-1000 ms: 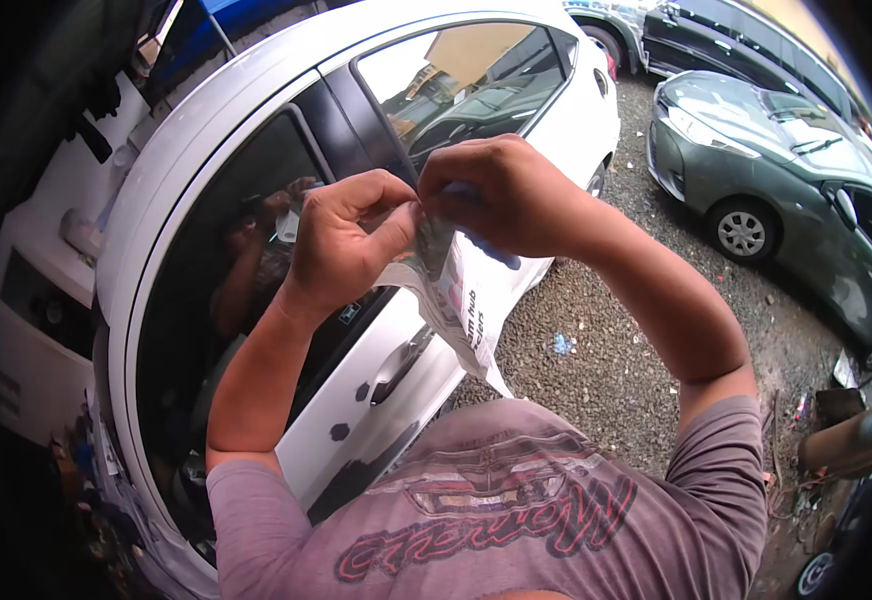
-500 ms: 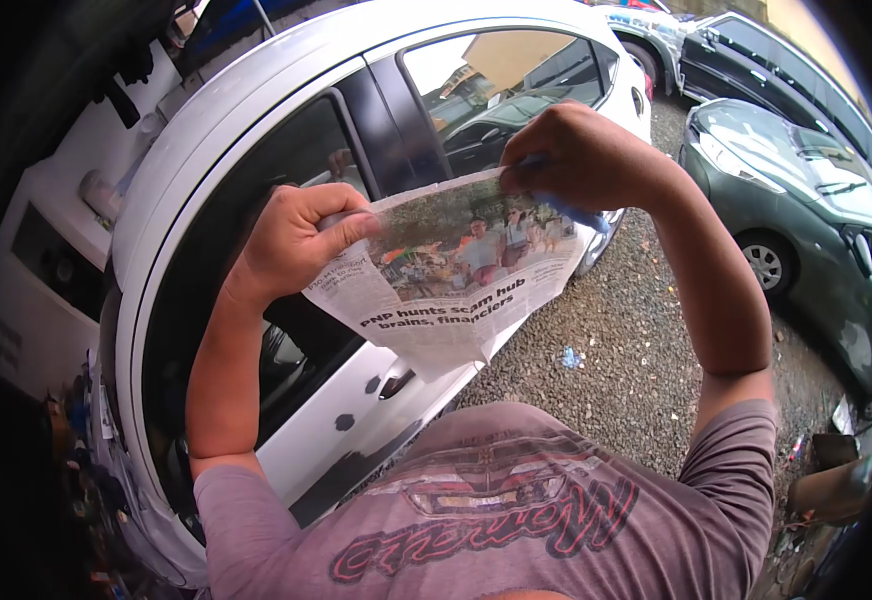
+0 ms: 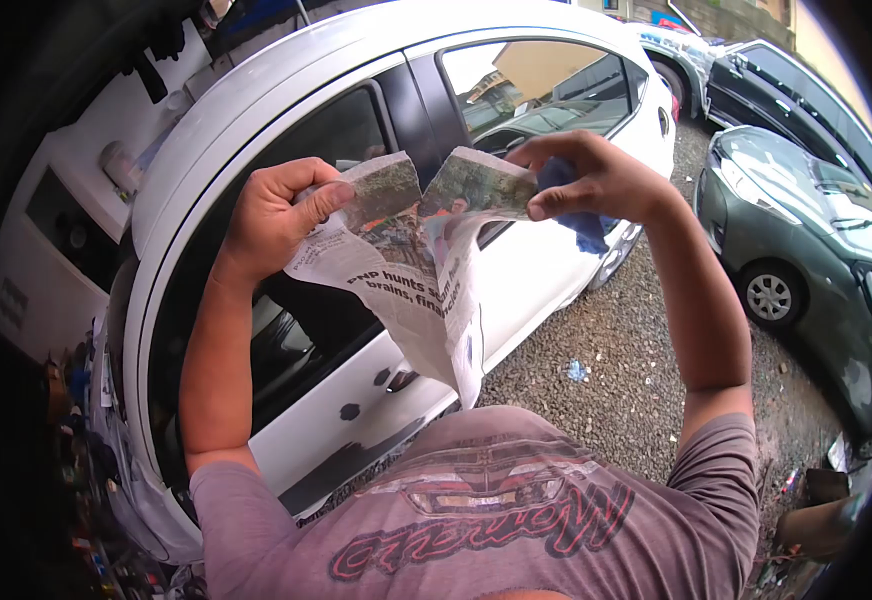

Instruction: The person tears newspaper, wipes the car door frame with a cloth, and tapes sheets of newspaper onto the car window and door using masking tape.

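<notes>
A sheet of newspaper (image 3: 396,285) hangs between my hands, with a tear running down from its top edge near the middle. My left hand (image 3: 281,215) pinches the upper left part, thumb on the printed side. At the upper right part, my right hand (image 3: 596,180) grips the paper between thumb and fingers. A dark blue cloth-like thing (image 3: 574,210) shows beneath the right hand; I cannot make out exactly what it is. Directly behind the paper stands a white car (image 3: 536,285) with dark patches on its door panels.
Gravel ground (image 3: 596,360) lies to the right of the white car, with a small light-blue scrap (image 3: 577,371) on it. A dark green car (image 3: 806,240) and a black vehicle (image 3: 781,95) stand at the right. Cluttered items line the far left.
The newspaper was whole along its top edge and is now torn down from the top. Its two upper parts have spread apart, and my right hand has turned and lowered slightly.
</notes>
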`<state>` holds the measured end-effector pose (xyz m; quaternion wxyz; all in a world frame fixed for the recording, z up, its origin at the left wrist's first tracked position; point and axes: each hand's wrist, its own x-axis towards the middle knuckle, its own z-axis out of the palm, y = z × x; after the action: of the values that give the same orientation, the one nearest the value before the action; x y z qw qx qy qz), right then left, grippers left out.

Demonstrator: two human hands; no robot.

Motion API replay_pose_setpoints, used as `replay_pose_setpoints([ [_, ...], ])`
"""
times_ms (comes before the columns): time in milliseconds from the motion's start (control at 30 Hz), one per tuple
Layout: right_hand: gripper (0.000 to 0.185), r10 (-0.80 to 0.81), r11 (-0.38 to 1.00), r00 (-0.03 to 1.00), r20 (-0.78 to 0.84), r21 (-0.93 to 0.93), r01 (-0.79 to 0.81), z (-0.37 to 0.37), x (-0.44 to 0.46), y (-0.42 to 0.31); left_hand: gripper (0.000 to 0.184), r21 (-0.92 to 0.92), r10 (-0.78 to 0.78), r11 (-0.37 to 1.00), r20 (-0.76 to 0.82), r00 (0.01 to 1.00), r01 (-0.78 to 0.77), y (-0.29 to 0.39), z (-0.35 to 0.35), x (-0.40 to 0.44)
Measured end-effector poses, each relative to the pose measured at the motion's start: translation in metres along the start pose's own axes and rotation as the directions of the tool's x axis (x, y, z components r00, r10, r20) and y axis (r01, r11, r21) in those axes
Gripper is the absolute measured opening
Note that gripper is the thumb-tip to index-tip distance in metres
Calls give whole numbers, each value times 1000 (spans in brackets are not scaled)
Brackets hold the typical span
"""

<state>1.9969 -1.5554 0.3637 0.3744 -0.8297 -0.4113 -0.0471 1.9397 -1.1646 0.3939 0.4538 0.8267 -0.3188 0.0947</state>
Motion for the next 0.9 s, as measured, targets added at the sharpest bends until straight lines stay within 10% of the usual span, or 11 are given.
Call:
replay_pose_setpoints([
  [200,25,199,893,977,81,395,-215,20,7,23,23,50,-97,994,43,994,95,23,-10,0],
  [433,21,31,966,990,-140,257,6,22,29,-4,31,-201,-414,869,201,888,451,-57,-51,-76],
  [533,22,101,983,986,-132,165,-79,15,34,-9,27,-728,-269,678,-119,956,101,-95,-11,-96],
  [667,20,72,987,984,-165,152,-46,30,52,2,22,-657,-168,722,-470,867,-217,-111,18,-78],
  [900,19,183,943,970,-160,306,-128,54,61,12,23,-437,-103,872,-604,790,-221,-110,8,-77],
])
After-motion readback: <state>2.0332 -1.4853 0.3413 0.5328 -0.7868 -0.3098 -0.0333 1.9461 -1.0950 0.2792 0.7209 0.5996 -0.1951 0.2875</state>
